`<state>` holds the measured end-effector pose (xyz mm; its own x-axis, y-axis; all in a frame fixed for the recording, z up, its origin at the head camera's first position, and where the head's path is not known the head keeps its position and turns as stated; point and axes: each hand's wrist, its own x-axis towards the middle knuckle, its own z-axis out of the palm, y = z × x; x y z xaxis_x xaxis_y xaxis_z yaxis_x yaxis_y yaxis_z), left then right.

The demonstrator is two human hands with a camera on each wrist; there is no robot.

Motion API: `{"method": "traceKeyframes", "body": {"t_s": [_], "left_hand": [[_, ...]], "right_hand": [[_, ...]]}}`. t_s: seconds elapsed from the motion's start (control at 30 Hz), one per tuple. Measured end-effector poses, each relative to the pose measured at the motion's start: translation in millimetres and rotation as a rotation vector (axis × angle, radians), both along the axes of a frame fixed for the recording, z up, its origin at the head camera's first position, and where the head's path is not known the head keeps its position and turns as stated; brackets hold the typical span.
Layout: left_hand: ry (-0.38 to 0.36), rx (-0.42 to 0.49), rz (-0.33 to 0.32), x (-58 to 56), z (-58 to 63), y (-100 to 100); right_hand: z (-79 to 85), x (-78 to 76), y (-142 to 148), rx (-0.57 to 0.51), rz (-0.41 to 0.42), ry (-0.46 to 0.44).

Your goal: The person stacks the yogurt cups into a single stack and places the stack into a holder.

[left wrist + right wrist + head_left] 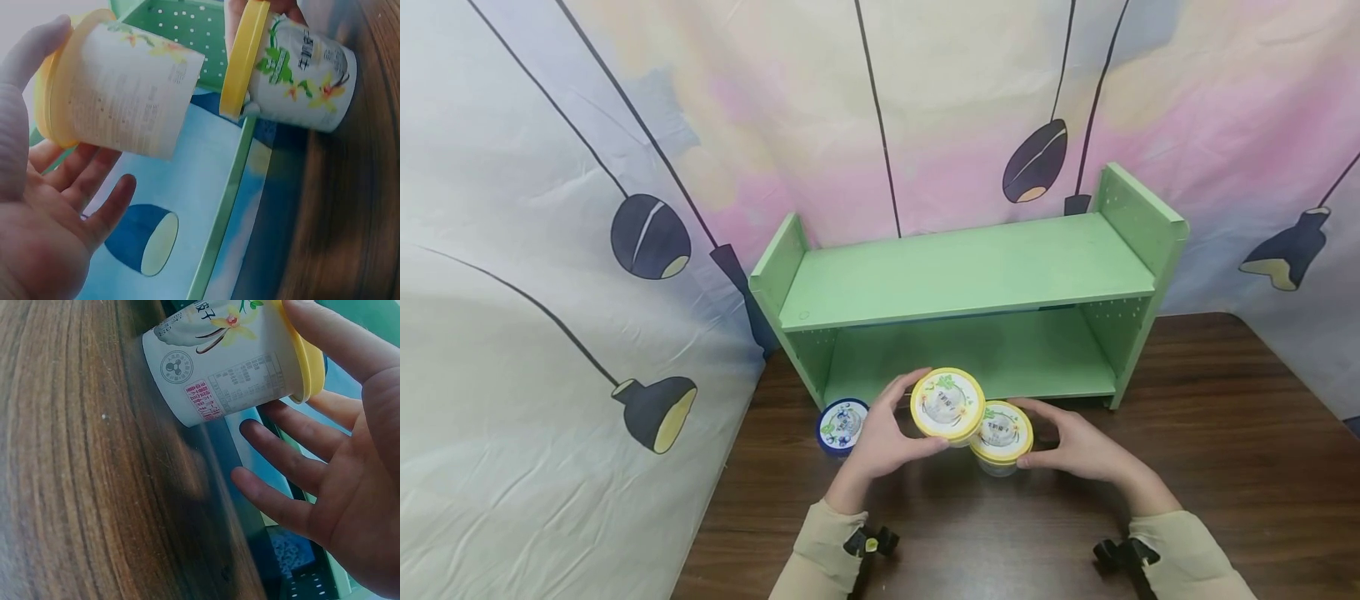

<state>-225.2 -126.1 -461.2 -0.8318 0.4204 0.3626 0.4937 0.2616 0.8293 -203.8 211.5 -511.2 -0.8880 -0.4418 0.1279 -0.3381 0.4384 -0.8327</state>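
My left hand (887,437) grips a white paper tub with a yellow lid (947,403) between thumb and fingers, raised in front of the green shelf. With thumb and fingertips, my right hand (1078,446) holds a second yellow-lidded tub (1002,432) near its lid. The left tub overlaps this one in the head view and appears higher. Yellow flowers and green leaves are printed on the right-hand tub (306,75). A blue-lidded tub (839,427) stands left of my left hand, by the shelf's front left corner, partly hidden by that hand.
The green two-tier shelf (970,267) stands on the dark wood table (1240,467), with raised side panels at both ends. Behind it hangs a cloth backdrop (955,108) printed with lamps. A black strap (872,542) is on my left wrist.
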Motion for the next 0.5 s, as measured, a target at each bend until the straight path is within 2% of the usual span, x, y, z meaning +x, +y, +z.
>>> {"method": "traceKeyframes", "body": {"t_s": [0.5], "left_hand": [[-0.071,0.023,-0.003,0.3,-7.4,26.0]], "right_hand": [[0.8,0.2,0.3,0.006,-0.001,-0.019]]}}
